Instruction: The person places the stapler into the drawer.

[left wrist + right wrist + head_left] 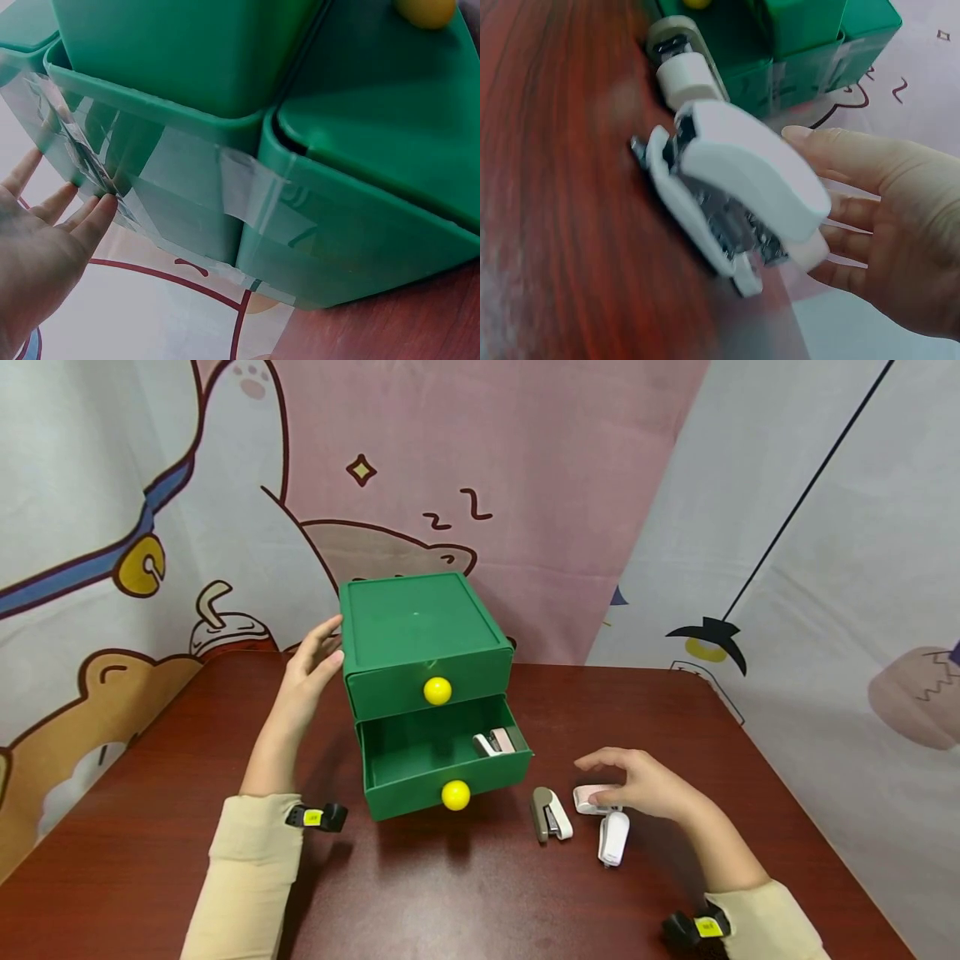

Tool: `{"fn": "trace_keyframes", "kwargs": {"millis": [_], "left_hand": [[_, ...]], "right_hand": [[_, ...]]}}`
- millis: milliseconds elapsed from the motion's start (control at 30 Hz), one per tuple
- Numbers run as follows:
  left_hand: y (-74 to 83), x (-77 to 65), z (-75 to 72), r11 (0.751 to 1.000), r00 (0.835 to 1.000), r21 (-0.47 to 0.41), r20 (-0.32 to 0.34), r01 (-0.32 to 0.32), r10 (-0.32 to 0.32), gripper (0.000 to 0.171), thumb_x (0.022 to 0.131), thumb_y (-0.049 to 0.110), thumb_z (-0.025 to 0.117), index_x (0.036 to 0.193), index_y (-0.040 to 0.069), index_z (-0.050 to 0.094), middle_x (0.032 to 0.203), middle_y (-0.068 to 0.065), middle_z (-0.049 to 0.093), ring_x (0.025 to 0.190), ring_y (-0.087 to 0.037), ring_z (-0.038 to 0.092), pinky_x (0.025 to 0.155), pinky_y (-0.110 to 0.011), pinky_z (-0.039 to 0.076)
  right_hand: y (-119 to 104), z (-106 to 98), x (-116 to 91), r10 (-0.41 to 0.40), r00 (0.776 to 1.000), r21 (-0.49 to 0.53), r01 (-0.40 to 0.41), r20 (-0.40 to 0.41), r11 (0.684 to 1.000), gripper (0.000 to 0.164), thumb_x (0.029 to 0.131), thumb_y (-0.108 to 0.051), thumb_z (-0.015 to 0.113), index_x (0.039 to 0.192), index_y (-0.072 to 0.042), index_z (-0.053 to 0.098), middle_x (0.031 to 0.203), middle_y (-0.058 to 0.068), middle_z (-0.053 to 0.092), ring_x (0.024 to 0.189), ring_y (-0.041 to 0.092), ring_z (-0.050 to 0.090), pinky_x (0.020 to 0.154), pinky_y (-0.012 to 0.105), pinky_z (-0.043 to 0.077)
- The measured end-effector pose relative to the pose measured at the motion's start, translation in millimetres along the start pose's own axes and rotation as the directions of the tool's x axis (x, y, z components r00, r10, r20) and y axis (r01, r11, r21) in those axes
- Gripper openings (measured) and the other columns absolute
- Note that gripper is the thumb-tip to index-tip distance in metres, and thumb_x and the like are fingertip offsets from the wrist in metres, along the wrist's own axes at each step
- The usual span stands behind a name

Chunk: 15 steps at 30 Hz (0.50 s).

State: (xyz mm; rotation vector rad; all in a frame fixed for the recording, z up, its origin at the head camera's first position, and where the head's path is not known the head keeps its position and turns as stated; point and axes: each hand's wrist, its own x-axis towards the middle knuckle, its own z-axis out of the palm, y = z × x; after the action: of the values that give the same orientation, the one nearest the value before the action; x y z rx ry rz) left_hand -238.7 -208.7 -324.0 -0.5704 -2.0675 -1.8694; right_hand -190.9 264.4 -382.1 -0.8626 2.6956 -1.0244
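Observation:
A green two-drawer box [420,618] with yellow knobs stands on the table. Its upper drawer is closed, and the lower drawer [405,793] is pulled out. Small white and pinkish staplers [501,741] lie in the drawer's right end. My left hand [306,672] touches the box's left side with outstretched fingers; the left wrist view shows the fingertips [105,204] against clear tape there. My right hand [648,783] hovers with loosely spread fingers over a pale stapler [588,800]. Below that lies a white stapler [613,837], also large in the right wrist view. To the left sits a grey-and-white stapler [551,816].
The dark red wooden table [465,902] carries everything. A patterned cloth [555,510] with cartoon drawings hangs behind the table and down its sides. The open drawer juts forward over the table, left of the loose staplers.

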Motion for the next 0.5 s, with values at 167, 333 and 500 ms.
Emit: {"fn": "trace_keyframes", "kwargs": {"millis": [167, 333, 500], "left_hand": [[0.1, -0.1, -0.2, 1.0, 1.0, 0.001, -0.001, 0.002, -0.002, 0.052, 0.099, 0.018, 0.047, 0.149, 0.011, 0.034, 0.145, -0.017, 0.036, 0.136, -0.026, 0.032, 0.105, -0.046, 0.027], [0.5, -0.2, 0.2, 1.0, 1.0, 0.0, -0.001, 0.003, -0.003, 0.052, 0.099, 0.018, 0.048, 0.149, 0.011, 0.034, 0.146, -0.017, 0.036, 0.136, -0.026, 0.032, 0.105, -0.047, 0.027], [0.4, -0.6, 0.5, 1.0, 1.0, -0.011, -0.003, 0.005, -0.005, 0.052, 0.099, 0.019, 0.048, 0.149, 0.013, 0.035, 0.145, -0.016, 0.037, 0.136, -0.024, 0.032, 0.106, -0.049, 0.026]], "right_hand": [[9.1, 0.4, -2.6, 0.034, 0.999, -0.004, -0.034, 0.038, 0.999, 0.044, 0.08, -0.024, 0.079, 0.117, -0.005, 0.067, 0.114, 0.005, 0.066, 0.106, 0.024, 0.057, 0.088, 0.042, 0.046], [14.3, 2.0, -4.0, 0.052, 0.997, 0.008, -0.053, 0.062, 0.999, 0.036, 0.08, -0.024, 0.079, 0.112, -0.01, 0.071, 0.109, -0.001, 0.067, 0.094, 0.014, 0.058, 0.079, 0.03, 0.048], [17.3, 3.1, -3.4, 0.006, 0.998, 0.047, -0.009, 0.063, 0.999, 0.026, 0.081, -0.02, 0.078, 0.106, -0.011, 0.073, 0.101, -0.001, 0.068, 0.083, 0.011, 0.059, 0.072, 0.027, 0.049]]}}
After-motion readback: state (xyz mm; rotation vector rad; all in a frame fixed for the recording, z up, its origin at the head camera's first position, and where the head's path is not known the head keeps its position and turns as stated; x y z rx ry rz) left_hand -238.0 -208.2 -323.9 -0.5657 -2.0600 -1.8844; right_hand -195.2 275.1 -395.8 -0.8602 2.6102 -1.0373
